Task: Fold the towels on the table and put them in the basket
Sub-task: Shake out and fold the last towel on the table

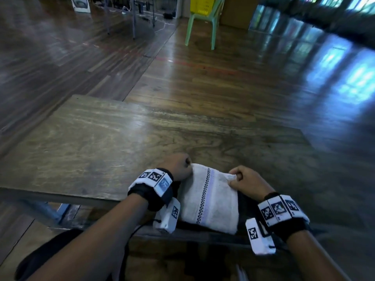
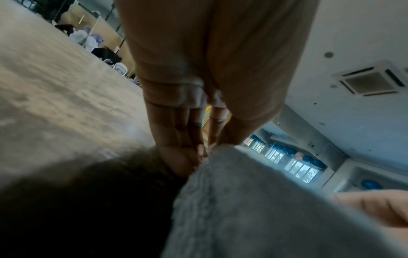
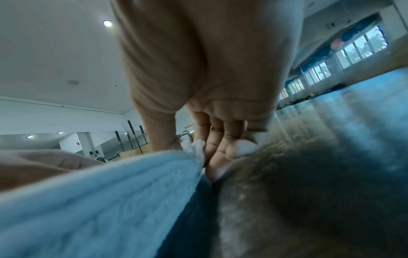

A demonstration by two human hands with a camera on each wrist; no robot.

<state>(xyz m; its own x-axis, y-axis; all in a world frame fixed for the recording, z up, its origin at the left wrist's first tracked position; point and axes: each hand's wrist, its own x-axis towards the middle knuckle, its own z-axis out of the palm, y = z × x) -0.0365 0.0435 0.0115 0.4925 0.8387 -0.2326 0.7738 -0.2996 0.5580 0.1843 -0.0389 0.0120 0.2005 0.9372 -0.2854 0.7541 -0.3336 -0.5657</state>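
Note:
A folded white towel with a checkered stripe lies at the near edge of the wooden table. My left hand grips its far left corner with curled fingers. My right hand pinches the far right corner between thumb and fingers. In the left wrist view the fingers curl down at the towel edge. The right wrist view shows the thumb and fingers closed on the towel corner. A yellow basket sits on a green chair far across the room.
The green chair stands on the wooden floor beyond the table. A dark cloth lies under the towel's right side. Metal table legs and cables stand at the far left back.

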